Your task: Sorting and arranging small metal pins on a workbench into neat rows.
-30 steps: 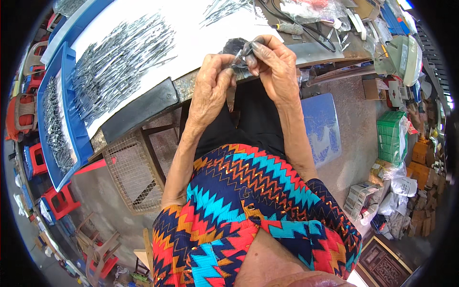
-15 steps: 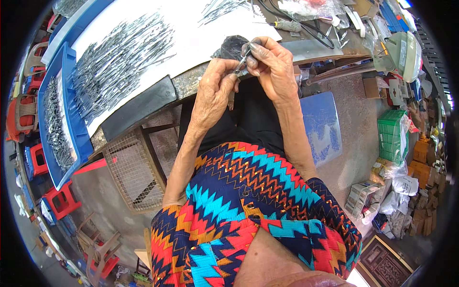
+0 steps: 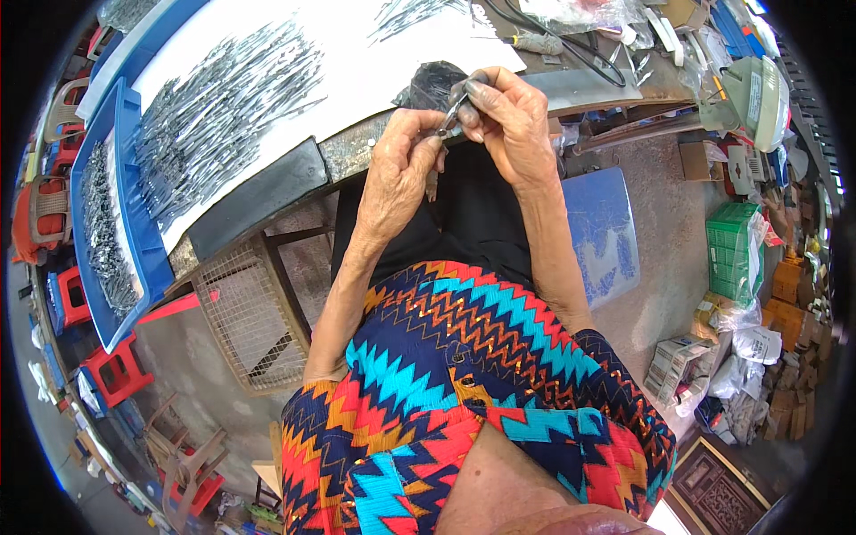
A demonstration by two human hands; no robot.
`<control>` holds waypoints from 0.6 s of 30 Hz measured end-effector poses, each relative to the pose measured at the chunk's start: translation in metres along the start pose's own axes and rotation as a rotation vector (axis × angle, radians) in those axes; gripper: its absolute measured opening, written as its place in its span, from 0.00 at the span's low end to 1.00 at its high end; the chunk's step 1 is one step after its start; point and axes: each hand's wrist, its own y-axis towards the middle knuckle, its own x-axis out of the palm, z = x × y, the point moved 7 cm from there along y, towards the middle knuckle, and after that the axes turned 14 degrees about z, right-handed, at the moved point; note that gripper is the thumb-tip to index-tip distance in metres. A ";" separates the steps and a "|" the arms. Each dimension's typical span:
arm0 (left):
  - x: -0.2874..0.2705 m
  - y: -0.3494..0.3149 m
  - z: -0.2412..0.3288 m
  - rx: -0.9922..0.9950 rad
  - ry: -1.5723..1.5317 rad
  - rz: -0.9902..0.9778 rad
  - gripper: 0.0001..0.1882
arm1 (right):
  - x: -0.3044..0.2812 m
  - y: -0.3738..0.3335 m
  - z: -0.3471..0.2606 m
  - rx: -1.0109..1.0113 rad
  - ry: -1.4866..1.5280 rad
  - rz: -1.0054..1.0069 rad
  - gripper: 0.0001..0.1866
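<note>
The 2 bare forearms (image 3: 560, 259) angled forward and inward, the left hand (image 3: 397, 169) and right hand (image 3: 515, 123) close together, each with thumb and forefinger pinched, the right sitting slightly higher and showing fingertips (image 3: 480, 92) smudged dark grey.

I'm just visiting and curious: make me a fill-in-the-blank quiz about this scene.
1. The left hand shares its grip on a small dark piece with the ____ hand.
2. The long thin pieces lie spread on a sheet coloured ____.
3. The tray to their left is coloured ____.
4. The crate at the right is coloured ____.

Missing words: right; white; blue; green.
</note>
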 end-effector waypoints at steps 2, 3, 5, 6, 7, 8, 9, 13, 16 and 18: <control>0.000 0.000 0.000 0.027 0.029 0.012 0.09 | 0.000 0.000 -0.002 -0.010 -0.045 0.019 0.05; -0.001 0.000 0.000 0.055 0.058 0.024 0.08 | 0.000 -0.001 -0.004 -0.041 -0.133 0.022 0.04; -0.001 0.000 -0.003 0.082 0.058 0.032 0.08 | 0.001 -0.002 -0.006 -0.070 -0.221 0.025 0.04; -0.002 0.000 -0.003 0.112 0.057 0.040 0.08 | 0.002 -0.003 -0.009 -0.118 -0.299 0.022 0.03; -0.002 0.000 -0.002 0.110 0.057 0.039 0.08 | 0.003 -0.005 -0.010 -0.166 -0.377 0.019 0.03; -0.001 -0.001 -0.001 0.085 0.035 0.029 0.07 | 0.003 -0.006 -0.010 -0.166 -0.378 0.021 0.03; 0.000 -0.002 -0.001 0.059 0.012 0.020 0.07 | 0.002 -0.007 -0.010 -0.162 -0.343 0.030 0.02; 0.004 -0.003 -0.010 -0.059 -0.054 -0.036 0.07 | -0.003 -0.015 -0.007 -0.193 -0.333 0.063 0.02; 0.003 -0.005 -0.012 -0.020 -0.009 -0.030 0.07 | -0.011 -0.017 0.000 -0.132 -0.319 0.034 0.03; 0.003 -0.006 -0.010 0.052 0.077 -0.040 0.08 | -0.012 -0.016 -0.003 -0.108 -0.384 0.006 0.03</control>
